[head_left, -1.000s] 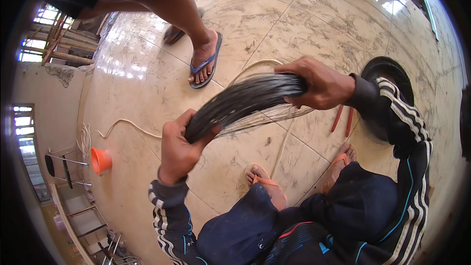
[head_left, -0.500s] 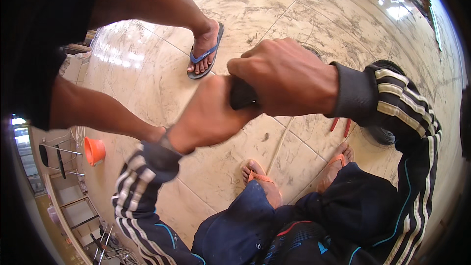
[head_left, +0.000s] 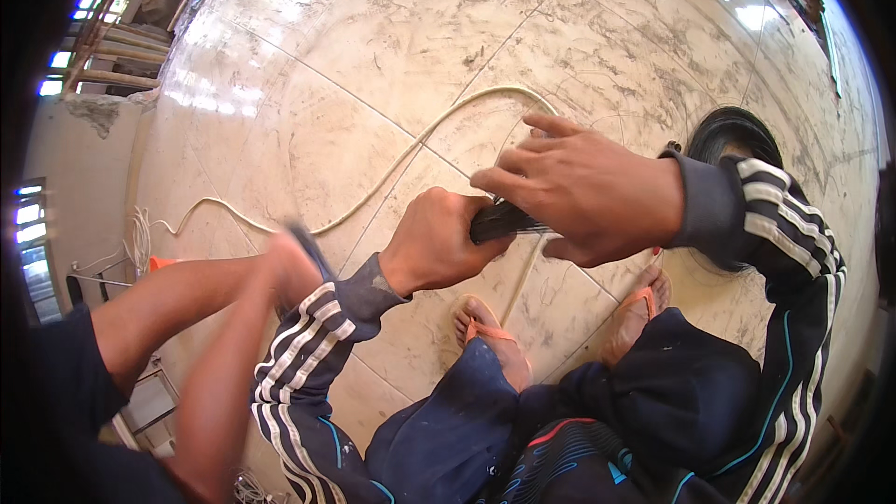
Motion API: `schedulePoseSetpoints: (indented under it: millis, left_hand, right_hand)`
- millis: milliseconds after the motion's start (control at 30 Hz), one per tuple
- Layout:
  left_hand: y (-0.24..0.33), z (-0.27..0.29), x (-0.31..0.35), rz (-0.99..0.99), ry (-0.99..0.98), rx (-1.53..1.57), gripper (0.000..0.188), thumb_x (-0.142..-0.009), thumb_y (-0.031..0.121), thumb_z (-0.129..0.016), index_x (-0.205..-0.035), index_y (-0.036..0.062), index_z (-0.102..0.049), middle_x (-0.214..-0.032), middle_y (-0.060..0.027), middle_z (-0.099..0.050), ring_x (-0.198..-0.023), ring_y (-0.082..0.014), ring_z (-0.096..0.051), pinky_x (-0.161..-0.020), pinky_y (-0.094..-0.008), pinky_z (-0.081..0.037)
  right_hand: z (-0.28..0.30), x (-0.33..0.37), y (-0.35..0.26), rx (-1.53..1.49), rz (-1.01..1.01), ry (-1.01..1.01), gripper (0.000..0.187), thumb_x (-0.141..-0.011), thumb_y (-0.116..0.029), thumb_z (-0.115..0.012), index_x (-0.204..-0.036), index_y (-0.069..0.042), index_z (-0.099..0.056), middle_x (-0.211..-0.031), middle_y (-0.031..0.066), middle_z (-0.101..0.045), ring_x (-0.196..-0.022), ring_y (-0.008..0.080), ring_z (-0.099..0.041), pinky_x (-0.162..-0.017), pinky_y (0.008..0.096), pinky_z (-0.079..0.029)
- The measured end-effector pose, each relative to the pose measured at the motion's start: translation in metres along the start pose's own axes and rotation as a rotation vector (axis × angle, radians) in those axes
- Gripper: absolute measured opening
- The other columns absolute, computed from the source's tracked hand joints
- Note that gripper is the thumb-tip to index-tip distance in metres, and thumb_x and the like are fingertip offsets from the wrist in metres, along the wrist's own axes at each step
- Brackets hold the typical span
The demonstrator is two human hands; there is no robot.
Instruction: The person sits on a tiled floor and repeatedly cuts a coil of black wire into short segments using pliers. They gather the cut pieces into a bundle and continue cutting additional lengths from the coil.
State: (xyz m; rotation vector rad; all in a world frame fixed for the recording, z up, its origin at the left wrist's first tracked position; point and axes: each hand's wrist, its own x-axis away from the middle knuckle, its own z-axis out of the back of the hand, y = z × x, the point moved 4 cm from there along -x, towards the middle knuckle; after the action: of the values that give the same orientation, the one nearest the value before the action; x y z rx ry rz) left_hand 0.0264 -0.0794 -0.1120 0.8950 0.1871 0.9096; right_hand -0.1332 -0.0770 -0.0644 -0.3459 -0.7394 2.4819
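We note a bundle (head_left: 497, 222) in the left hand (head_left: 439, 241), just under the right hand (head_left: 597, 191), cord (head_left: 392, 173) across the floor (head_left: 373, 47) beyond, coil (head_left: 737, 126) at right, another person's legs (head_left: 210, 303) at left.

You see the floor (head_left: 392, 65) brightly lit, glare whitening its far corners, and the windows (head_left: 31, 215) overexposed. Near the floor's left edge another person's foot (head_left: 292, 269) is motion-blurred; your rim bends and falls black.

Workshop, perhaps: smudged tile floor (head_left: 373, 47)
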Motion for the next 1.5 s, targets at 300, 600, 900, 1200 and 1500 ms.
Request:
schedulePoseSetpoints:
  millis: [300, 600, 900, 1200, 1500]
  left_hand:
    - [-0.009, 0.006, 0.010, 0.015, -0.088, 0.002, 0.019, -0.076, 0.016, -0.076, -0.087, 0.0009, -0.072, -0.063, -0.0146, -0.063, -0.051, -0.0181, -0.056, -0.054, -0.0306, -0.046]
    - [-0.030, 0.019, 0.014, 0.019, 0.038, 0.122, 0.024, -0.075, 0.018, -0.078, -0.087, -0.0007, -0.072, -0.061, -0.0122, -0.063, -0.054, -0.0106, -0.056, -0.053, -0.0287, -0.045]
    - [-0.058, 0.025, 0.027, -0.110, 0.223, 0.099, 0.061, -0.092, 0.053, -0.058, -0.066, -0.0018, -0.056, -0.049, -0.0111, -0.037, -0.044, -0.0176, -0.035, -0.043, -0.0337, -0.033]
    - [-0.070, 0.028, 0.043, -0.038, 0.342, 0.187, 0.061, -0.097, 0.047, -0.054, -0.061, -0.0013, -0.045, -0.051, -0.0054, -0.027, -0.049, -0.0124, -0.026, -0.043, -0.0323, -0.024]
    - [-0.075, 0.020, 0.059, 0.018, 0.355, 0.477, 0.065, -0.098, 0.054, -0.048, -0.056, 0.0044, -0.042, -0.049, 0.0038, -0.035, -0.048, -0.0056, -0.032, -0.043, -0.0276, -0.022]
  right_hand:
    - [0.071, 0.046, 0.033, -0.351, -0.028, 0.438, 0.051, -0.071, -0.011, -0.077, -0.117, 0.002, -0.059, -0.119, 0.0167, -0.059, -0.118, 0.0278, -0.055, -0.106, 0.0428, -0.040]
    - [0.016, 0.059, 0.071, -0.346, -0.235, 0.270, 0.017, -0.083, -0.017, -0.074, -0.085, -0.001, -0.071, -0.069, 0.0093, -0.064, -0.064, 0.0248, -0.064, -0.071, 0.0358, -0.051]
    - [0.000, 0.062, 0.085, -0.205, -0.351, 0.305, 0.041, -0.090, -0.037, -0.065, -0.115, -0.004, -0.063, -0.099, 0.0152, -0.061, -0.088, 0.0286, -0.062, -0.075, 0.0371, -0.049]
    - [-0.042, 0.048, 0.075, 0.108, -0.136, 0.401, 0.082, -0.063, -0.042, -0.087, -0.123, -0.006, -0.045, -0.130, 0.0210, -0.046, -0.113, 0.0367, -0.054, -0.095, 0.0425, -0.046]
    - [-0.014, 0.007, 0.060, -0.092, -0.066, 0.241, 0.051, -0.064, -0.013, -0.079, -0.109, -0.005, -0.055, -0.099, 0.0126, -0.062, -0.096, 0.0315, -0.059, -0.079, 0.0427, -0.046]
